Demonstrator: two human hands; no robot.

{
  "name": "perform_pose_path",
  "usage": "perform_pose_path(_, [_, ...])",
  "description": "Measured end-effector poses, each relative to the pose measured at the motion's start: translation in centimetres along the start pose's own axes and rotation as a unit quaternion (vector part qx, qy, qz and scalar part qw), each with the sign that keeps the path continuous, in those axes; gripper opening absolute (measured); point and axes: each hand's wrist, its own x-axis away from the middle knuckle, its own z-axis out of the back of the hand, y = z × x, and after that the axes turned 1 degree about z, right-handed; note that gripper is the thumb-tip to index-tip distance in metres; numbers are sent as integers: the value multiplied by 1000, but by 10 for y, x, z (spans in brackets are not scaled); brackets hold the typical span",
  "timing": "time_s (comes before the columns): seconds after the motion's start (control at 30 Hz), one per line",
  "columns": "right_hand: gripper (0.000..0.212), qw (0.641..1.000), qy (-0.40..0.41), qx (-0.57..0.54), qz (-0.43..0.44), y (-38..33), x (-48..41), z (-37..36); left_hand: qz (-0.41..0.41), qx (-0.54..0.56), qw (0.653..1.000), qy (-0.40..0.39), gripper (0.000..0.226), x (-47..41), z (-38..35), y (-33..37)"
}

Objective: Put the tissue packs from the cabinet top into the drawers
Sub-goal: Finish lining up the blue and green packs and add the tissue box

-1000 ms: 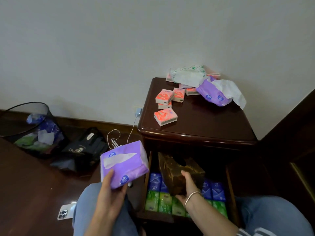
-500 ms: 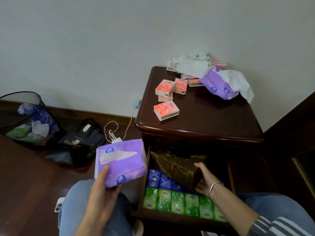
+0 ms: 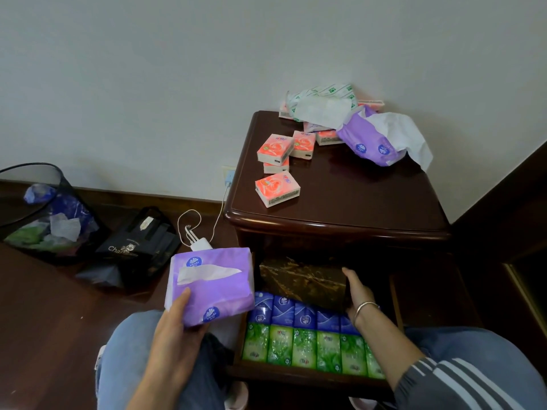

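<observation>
My left hand [image 3: 174, 324] holds a purple tissue pack [image 3: 211, 284] just left of the open drawer [image 3: 296, 375]. Inside the drawer my right hand [image 3: 356, 294] grips the right end of a dark brown-gold tissue box [image 3: 302, 278], which lies at the back. Rows of blue packs [image 3: 296, 310] and green packs [image 3: 305, 347] fill the drawer's front. On the cabinet top [image 3: 370, 202] lie several small pink packs [image 3: 276, 187], an opened purple pack [image 3: 370, 145] with tissue spilling out, and a green-and-white pack [image 3: 321, 97] at the back.
A black mesh waste bin [image 3: 38, 214] stands at the far left on the wood floor. A black bag [image 3: 139, 247] and a white charger with cable [image 3: 201, 242] lie between the bin and the cabinet. My knees flank the drawer.
My right hand has laid the brown-gold box down flat and pushed it toward the back of the drawer. The purple pack in my left hand has stayed beside the drawer.
</observation>
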Motion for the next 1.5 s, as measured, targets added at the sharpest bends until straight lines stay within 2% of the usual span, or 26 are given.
perform_pose_path(0.2, [35, 997, -63, -18, -30, 11, 3, -2, 6, -6, 1000, 2, 36, 1, -3, -1])
perform_pose_path(0.33, [45, 996, -79, -24, -36, 14, 0, 1, 14, -16, 1000, -2, 32, 2, -3, -1])
perform_pose_path(0.53, [71, 995, 29, 94, -10, 25, 9, -6, 15, -18, 1000, -1, 30, 1, -4, -2])
perform_pose_path(0.63, [83, 994, 42, 86, -49, 28, 15, -8, 14, -21, 1000, 0, 27, 0, -4, -2])
perform_pose_path(0.73, [82, 991, 20, 44, -127, 30, 21, -9, 14, -18, 1000, 5, 25, -1, -4, -3])
perform_pose_path(0.8, [80, 989, -7, -11, -150, 32, 23, -9, 15, -17, 1000, 8, 24, -2, -4, -3])
perform_pose_path(0.87, [77, 991, -5, -39, -129, 34, 23, -11, 16, -17, 1000, 9, 23, -2, -4, -4])
perform_pose_path(1.0, [62, 995, 66, -50, -58, 33, 21, -14, 17, -16, 1000, 5, 25, -4, -4, -5])
perform_pose_path(1.13, [53, 996, 82, -19, -3, 17, 11, -17, 15, -12, 1000, 10, 31, -6, -3, -5])
perform_pose_path(1.27, [53, 998, 65, 1, 8, 13, 0, -18, 21, -12, 1000, 14, 36, -6, -2, -6])
perform_pose_path(1.43, [70, 998, 31, 43, 23, 13, -9, -26, 23, -17, 1000, 12, 36, -8, -3, -7])
perform_pose_path(1.5, [69, 998, 30, 56, 30, 12, -11, -29, 23, -17, 999, 17, 38, -9, -3, -8])
